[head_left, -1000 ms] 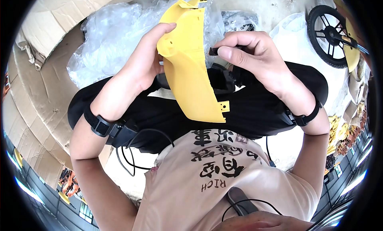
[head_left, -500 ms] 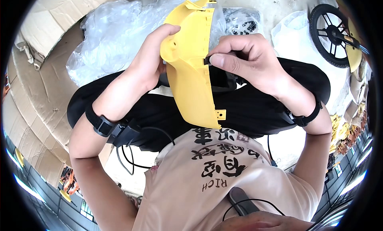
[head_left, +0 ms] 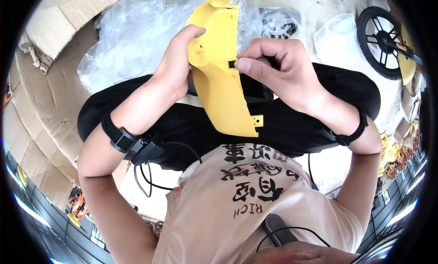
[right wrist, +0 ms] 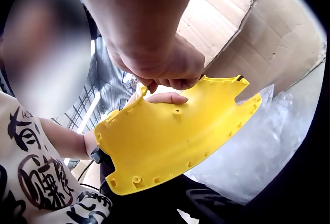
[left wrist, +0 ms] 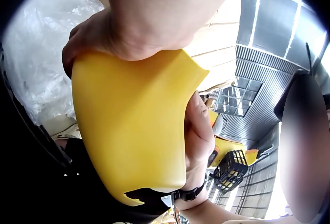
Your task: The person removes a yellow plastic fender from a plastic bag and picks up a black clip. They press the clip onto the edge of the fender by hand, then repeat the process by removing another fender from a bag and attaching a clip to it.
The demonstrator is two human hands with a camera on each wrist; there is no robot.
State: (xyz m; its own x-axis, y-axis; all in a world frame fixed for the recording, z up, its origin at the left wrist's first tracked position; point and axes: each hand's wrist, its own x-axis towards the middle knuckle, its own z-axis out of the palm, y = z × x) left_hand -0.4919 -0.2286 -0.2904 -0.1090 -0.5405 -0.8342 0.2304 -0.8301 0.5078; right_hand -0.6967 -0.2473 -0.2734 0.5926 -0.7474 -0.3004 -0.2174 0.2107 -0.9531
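A curved yellow plastic panel (head_left: 219,95) is held up over the person's lap. My left hand (head_left: 175,65) grips its left side, with the thumb along the near top surface. At the panel's right edge, my right hand (head_left: 285,72) pinches a small black clip (head_left: 232,64) between thumb and forefinger, and the clip overlaps that edge. In the right wrist view the panel (right wrist: 170,141) shows its hollow inner side, with tabs along the rim and a screw post. Another black clip (right wrist: 241,78) sits at one corner. The left wrist view shows the smooth outer face (left wrist: 129,121).
Clear plastic bags (head_left: 123,45) lie on the floor ahead, and a bag of small black parts (head_left: 287,29) lies behind the right hand. Cardboard (head_left: 50,109) spreads at the left. A black spoked wheel (head_left: 383,42) stands at the far right.
My right hand has moved left, bringing the black clip from clear of the yellow panel onto its right edge. The panel has shifted slightly; my left hand keeps its grip.
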